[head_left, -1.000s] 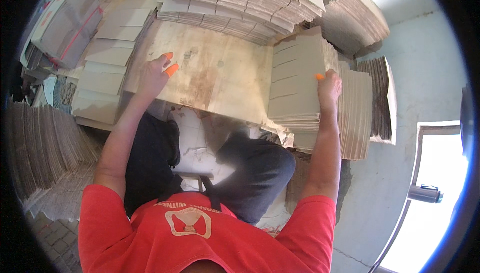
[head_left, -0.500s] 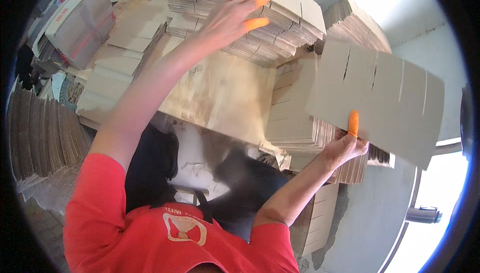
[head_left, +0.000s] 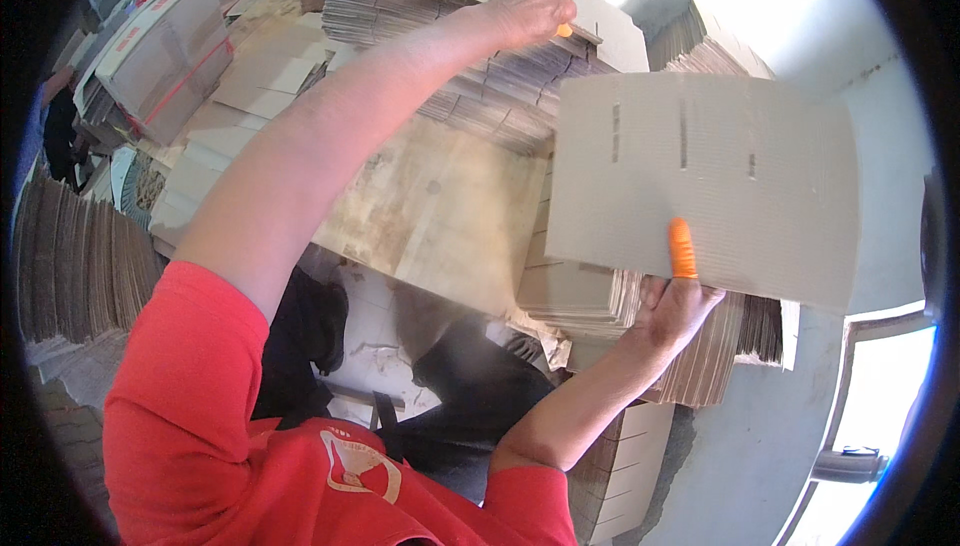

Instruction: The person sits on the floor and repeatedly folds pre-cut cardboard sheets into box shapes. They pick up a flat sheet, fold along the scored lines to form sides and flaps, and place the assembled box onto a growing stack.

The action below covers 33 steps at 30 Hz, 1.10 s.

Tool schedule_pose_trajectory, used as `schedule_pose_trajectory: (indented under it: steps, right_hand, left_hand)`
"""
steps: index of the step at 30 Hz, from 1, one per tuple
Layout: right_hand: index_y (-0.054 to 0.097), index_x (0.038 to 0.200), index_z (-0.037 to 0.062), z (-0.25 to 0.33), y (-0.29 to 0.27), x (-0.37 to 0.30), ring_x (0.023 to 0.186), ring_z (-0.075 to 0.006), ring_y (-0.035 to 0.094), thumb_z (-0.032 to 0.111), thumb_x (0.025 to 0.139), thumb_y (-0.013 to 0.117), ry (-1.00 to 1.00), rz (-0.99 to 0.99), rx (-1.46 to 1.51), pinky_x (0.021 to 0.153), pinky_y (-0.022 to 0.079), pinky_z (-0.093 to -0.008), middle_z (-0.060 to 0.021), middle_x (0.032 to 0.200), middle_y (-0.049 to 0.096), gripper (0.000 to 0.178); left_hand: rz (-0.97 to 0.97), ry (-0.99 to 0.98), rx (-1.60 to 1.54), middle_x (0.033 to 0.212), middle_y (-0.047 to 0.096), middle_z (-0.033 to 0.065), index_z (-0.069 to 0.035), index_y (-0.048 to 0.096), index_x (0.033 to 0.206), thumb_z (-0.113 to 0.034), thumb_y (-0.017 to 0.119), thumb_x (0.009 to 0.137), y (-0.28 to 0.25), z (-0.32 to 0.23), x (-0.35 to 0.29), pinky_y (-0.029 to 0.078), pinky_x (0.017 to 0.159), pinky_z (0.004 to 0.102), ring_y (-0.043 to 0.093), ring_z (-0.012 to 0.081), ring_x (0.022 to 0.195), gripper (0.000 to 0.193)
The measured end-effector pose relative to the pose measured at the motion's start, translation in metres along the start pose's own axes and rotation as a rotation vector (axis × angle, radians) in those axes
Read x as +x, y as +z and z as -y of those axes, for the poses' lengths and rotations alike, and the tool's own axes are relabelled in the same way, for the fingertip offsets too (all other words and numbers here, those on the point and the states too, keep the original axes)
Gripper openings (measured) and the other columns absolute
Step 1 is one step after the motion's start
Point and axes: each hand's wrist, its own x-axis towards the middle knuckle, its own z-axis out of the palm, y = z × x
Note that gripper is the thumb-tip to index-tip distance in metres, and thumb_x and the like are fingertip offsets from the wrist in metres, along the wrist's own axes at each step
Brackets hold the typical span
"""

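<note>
My right hand grips a slotted cardboard sheet by its lower edge, the thumb in an orange finger cover lying flat on its face. The sheet is raised above a pile of slotted cardboard on the right of the table. My left hand reaches to the far stack of slotted cardboard sheets. Its fingers are curled closed at the near edge of a sheet on top there, with an orange finger cover showing below. Some of its fingertips are hidden.
Between the piles lies a wooden tabletop. More cardboard sheets lie at the left, beside a taped carton. A tall cardboard stack stands at the near left, another bundle at the far right.
My left hand has moved right along the far stack, its fingers going from spread to curled. My right hand has swung the held sheet a little left, turning it more level.
</note>
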Motion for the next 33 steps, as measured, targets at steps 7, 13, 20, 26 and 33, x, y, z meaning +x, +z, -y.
schedule_pose_trajectory:
  steps: [7, 13, 20, 26, 33]
  right_hand:
    - [0.066, 0.100, 0.0082, -0.018, -0.012, 0.000, 0.048, -0.0041, 0.049, -0.003, 0.078, 0.075, 0.056, 0.132, 0.021, 0.028, 0.025, -0.0179, -0.0041, 0.085, 0.064, 0.026]
    - [0.066, 0.098, 0.0034, -0.020, 0.005, -0.005, 0.035, -0.0049, 0.040, -0.005, 0.082, 0.069, 0.036, 0.140, -0.041, 0.027, 0.023, -0.0181, -0.0049, 0.071, 0.062, 0.018]
    - [0.065, 0.101, 0.0033, -0.021, 0.005, -0.006, 0.035, -0.0049, 0.038, -0.005, 0.085, 0.061, 0.062, 0.078, -0.106, 0.026, 0.020, -0.0187, -0.0062, 0.073, 0.062, 0.019]
    - [0.063, 0.105, 0.0027, -0.016, 0.012, -0.009, 0.036, -0.0058, 0.042, -0.006, 0.085, 0.052, 0.100, 0.083, -0.128, 0.024, 0.023, -0.0182, -0.0098, 0.079, 0.064, 0.024]
    - [0.061, 0.105, 0.0024, -0.017, 0.011, -0.010, 0.035, -0.0066, 0.043, -0.003, 0.087, 0.053, 0.103, 0.080, -0.141, 0.024, 0.023, -0.0186, -0.0107, 0.079, 0.064, 0.021]
  left_hand:
    - [-0.136, 0.025, -0.214, 0.083, 0.067, 0.0171, -0.008, 0.073, 0.092, -0.010, 0.060, 0.086, 0.011, 0.015, 0.004, 0.053, 0.078, 0.0408, 0.065, 0.0323, 0.083, 0.014]
    - [-0.079, -0.199, -0.371, 0.095, 0.071, 0.0158, -0.005, 0.072, 0.105, -0.015, 0.063, 0.088, 0.008, 0.053, 0.012, 0.054, 0.075, 0.0406, 0.068, 0.0306, 0.076, 0.022]
    - [0.065, 0.163, 0.195, 0.092, 0.065, 0.0138, -0.003, 0.069, 0.096, -0.016, 0.066, 0.085, 0.010, 0.010, 0.002, 0.053, 0.077, 0.0423, 0.064, 0.0323, 0.093, 0.018]
    - [0.003, -0.036, 0.215, 0.094, 0.062, 0.0174, -0.006, 0.070, 0.097, -0.013, 0.064, 0.083, 0.005, 0.018, -0.002, 0.052, 0.080, 0.0437, 0.062, 0.0345, 0.094, 0.016]
    - [0.086, -0.073, -0.086, 0.098, 0.062, 0.0179, -0.001, 0.064, 0.100, -0.011, 0.062, 0.081, -0.007, 0.022, 0.009, 0.053, 0.075, 0.0425, 0.063, 0.0331, 0.095, 0.022]
